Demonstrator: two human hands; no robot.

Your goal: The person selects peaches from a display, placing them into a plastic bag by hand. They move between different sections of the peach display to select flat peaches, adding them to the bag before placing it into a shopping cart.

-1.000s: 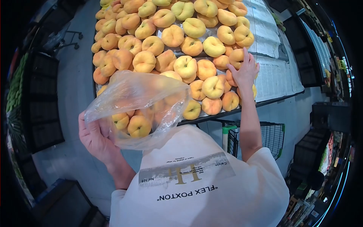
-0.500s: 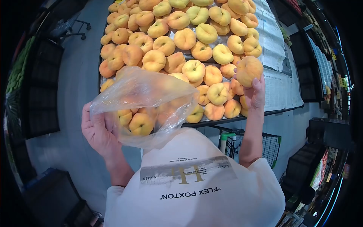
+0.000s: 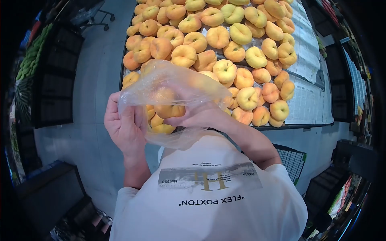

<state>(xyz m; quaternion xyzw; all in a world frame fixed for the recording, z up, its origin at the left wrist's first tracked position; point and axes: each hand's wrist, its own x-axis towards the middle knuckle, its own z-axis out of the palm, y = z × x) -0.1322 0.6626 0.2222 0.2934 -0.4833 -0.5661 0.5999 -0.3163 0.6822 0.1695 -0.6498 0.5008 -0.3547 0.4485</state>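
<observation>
My left hand (image 3: 128,122) grips the rim of a clear plastic bag (image 3: 169,94) at its left side, fingers closed on the film. Through the bag's wide mouth reaches my right hand (image 3: 187,112), closed around a flat, orange-yellow peach (image 3: 167,109). Part of that hand shows blurred through the plastic. Below the held peach, other peaches (image 3: 161,126) are seen in the bag's opening. Just beyond the bag lie many more flat peaches (image 3: 217,37), heaped on the display.
White paper sheets (image 3: 309,96) cover the display's right side, with its dark front edge (image 3: 309,126) nearest me. A wire cart (image 3: 289,160) stands at the lower right. Dark crates (image 3: 60,76) are at the left, and a wheeled cart (image 3: 94,16) is farther back.
My right hand has moved left from over the display's right side into the bag, carrying the peach. My left hand still holds the bag. The whole view has shifted slightly.
</observation>
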